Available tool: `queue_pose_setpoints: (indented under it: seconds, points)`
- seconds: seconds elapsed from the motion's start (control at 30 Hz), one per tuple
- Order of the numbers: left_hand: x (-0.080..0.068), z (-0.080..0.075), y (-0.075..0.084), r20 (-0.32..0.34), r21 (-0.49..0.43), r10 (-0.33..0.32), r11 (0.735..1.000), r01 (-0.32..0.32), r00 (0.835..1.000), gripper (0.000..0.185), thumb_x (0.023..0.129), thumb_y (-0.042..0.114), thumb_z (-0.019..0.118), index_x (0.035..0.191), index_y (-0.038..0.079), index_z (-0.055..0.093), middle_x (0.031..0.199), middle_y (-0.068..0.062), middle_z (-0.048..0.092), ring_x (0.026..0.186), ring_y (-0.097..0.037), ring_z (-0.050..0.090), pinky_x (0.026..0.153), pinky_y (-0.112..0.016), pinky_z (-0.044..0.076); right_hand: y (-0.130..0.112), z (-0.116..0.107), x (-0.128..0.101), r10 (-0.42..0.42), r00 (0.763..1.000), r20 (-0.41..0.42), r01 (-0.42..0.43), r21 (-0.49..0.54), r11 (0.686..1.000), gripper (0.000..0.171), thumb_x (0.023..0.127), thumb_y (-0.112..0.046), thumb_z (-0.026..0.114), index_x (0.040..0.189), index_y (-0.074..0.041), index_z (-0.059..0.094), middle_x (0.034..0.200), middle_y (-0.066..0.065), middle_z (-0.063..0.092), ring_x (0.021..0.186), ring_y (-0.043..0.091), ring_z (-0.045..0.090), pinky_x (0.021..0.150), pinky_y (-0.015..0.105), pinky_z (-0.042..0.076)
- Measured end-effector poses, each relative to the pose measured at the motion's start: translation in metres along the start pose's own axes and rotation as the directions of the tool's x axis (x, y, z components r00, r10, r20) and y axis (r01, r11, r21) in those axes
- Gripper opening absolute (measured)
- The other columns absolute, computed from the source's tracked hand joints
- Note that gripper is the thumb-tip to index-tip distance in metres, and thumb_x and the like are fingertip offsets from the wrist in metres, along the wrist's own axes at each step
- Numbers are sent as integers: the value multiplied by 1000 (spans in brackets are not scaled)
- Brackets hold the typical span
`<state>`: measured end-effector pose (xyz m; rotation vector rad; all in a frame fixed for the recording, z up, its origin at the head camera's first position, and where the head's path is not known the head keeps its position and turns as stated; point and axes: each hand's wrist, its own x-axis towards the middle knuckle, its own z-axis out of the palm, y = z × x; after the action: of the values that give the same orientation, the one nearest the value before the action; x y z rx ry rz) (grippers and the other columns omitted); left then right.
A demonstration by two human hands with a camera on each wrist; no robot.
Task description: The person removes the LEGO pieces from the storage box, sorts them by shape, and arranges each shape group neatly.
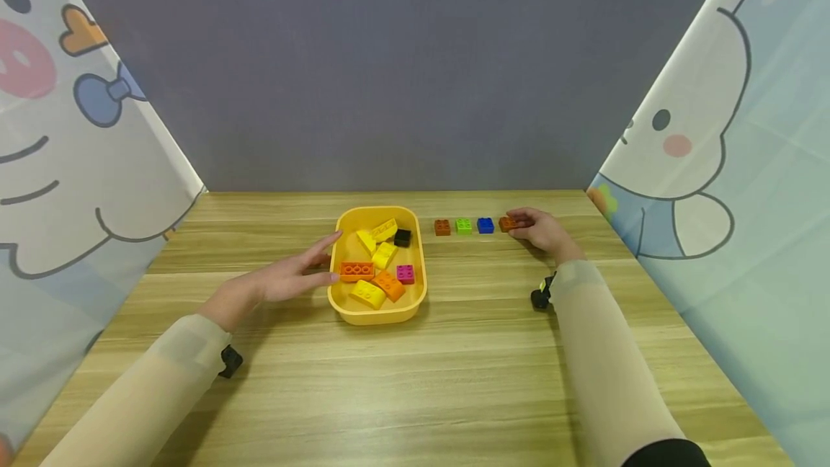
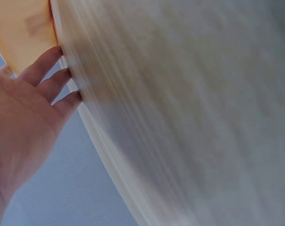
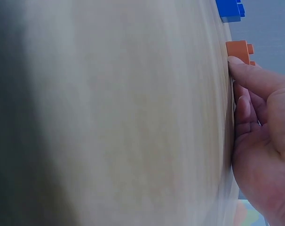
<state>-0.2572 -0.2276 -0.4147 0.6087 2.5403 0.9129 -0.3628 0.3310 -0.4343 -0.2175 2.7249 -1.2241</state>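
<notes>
At the right end of a row of building bricks, my right hand pinches a brown-orange brick with thumb and fingers, the brick standing on the table. In the right wrist view the thumb lies against the side of this brick, with a blue brick farther up. My left hand is at the left side of a yellow bin, fingers extended, fingertips at its wall. The left wrist view shows the left hand with spread fingers beside the bin.
Left of the pinched brick stand a blue brick, a green brick and a brown brick, spaced apart. Inside the bin lie several yellow and orange bricks, a magenta brick and a black brick. A grey wall rises behind the table.
</notes>
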Motion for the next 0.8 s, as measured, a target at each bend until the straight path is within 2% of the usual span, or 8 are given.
queue_pose_setpoints:
  seconds: [0.33, 0.47, 0.63, 0.8]
  points:
    - [0, 0, 1, 1, 5, -3, 1000, 3, 1000, 90, 109, 64, 56, 177, 43, 0, 174, -30, 37, 160, -53, 38, 127, -78, 28, -1, -6, -7, 0, 999, 37, 0, -2, 1000, 65, 109, -16, 69, 166, -1, 43, 162, 31, 49, 148, 48, 48, 123, 62, 43]
    - [1, 1, 1, 3, 5, -1, 1000, 1, 1000, 90, 109, 64, 56, 177, 43, 0, 174, -30, 37, 160, -53, 38, 127, -78, 28, -2, -11, -12, -10, 998, 56, 9, 26, 1000, 69, 107, -14, 71, 167, 2, 40, 166, 32, 45, 150, 50, 47, 120, 57, 47]
    - [1, 0, 0, 7, -4, -3, 1000, 3, 1000, 90, 109, 63, 56, 177, 43, 0, 174, -30, 37, 161, -52, 38, 127, -77, 30, -10, -15, -17, -58, 998, -8, 58, 41, 997, 61, 112, -19, 62, 166, 1, 41, 166, 30, 46, 144, 48, 54, 104, 44, 57]
    - [1, 0, -1, 5, -1, -1, 1000, 1, 1000, 90, 109, 63, 56, 177, 42, 0, 174, -30, 36, 161, -52, 38, 127, -77, 30, -37, -8, -22, -124, 988, -94, 126, 14, 992, 51, 112, -31, 62, 157, -6, 56, 154, 23, 60, 128, 39, 63, 91, 40, 59]
